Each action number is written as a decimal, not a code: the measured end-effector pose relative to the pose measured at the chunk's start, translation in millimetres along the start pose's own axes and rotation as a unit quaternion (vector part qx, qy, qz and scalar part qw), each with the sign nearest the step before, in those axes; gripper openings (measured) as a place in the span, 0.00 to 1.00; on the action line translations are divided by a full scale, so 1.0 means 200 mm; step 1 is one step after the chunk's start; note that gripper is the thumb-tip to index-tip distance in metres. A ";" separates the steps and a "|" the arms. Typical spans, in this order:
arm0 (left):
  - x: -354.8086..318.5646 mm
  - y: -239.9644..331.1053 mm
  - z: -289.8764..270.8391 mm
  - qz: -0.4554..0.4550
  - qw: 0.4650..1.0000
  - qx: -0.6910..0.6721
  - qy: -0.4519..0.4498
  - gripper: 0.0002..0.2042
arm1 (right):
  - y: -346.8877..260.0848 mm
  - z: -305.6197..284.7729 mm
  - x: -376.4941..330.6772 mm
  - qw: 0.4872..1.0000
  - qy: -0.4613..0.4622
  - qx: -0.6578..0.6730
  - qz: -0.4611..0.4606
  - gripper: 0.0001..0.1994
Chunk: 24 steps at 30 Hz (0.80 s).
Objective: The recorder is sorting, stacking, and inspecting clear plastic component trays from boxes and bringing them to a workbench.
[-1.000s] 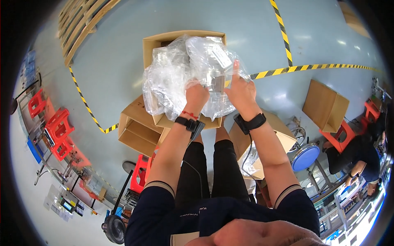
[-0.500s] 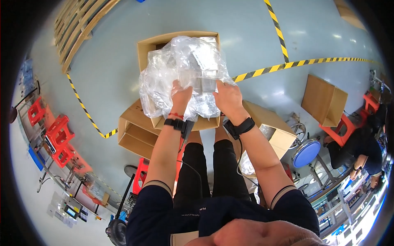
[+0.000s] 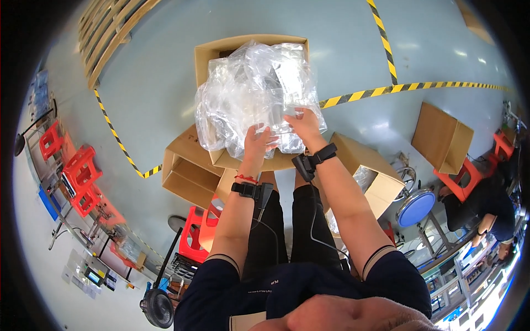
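Crumpled mass of clear plastic bags (image 3: 254,94), heaped in and spilling over the near rim of an open brown cardboard box (image 3: 221,47) on the grey-blue floor; flat items show dimly through the film.

Left hand (image 3: 258,140): pressed into the lower front of the plastic, fingers curled closed on a fold of it; red string and black wrist device on the forearm.

Right hand (image 3: 301,122): just beside the left, fingers bent around a flat clear packet at the edge of the heap; black wrist device with a cable.

Second open brown cardboard box (image 3: 185,171): lying on its side, left of the person's knees, touching the first box.

Third brown cardboard box (image 3: 367,168): right of the knees, holding more clear plastic.

Closed brown cardboard box (image 3: 441,138): well apart, far right.

Yellow-and-black striped floor tape (image 3: 408,86): running behind the boxes.

Red plastic stools (image 3: 77,174): at left edge. Round blue stool (image 3: 415,208): at right, near a seated person in dark clothing (image 3: 486,204).

Wooden pallet (image 3: 110,33): upper left.
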State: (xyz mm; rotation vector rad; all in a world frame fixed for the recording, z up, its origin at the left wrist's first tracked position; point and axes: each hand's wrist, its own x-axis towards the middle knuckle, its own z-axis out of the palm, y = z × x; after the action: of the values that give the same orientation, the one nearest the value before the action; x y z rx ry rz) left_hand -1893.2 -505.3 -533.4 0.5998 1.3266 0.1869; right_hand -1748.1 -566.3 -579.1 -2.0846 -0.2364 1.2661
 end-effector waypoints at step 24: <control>-0.16 -0.03 -0.02 0.056 0.985 -0.134 -0.094 0.35 | -0.17 -0.05 -0.56 0.942 -0.057 -0.065 -0.324 0.22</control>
State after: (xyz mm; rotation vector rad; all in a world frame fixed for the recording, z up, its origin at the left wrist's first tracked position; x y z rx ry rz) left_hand -1906.8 -522.5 -509.9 0.4509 1.0632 0.3848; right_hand -1791.6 -598.3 -474.3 -1.8015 -0.9931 0.9730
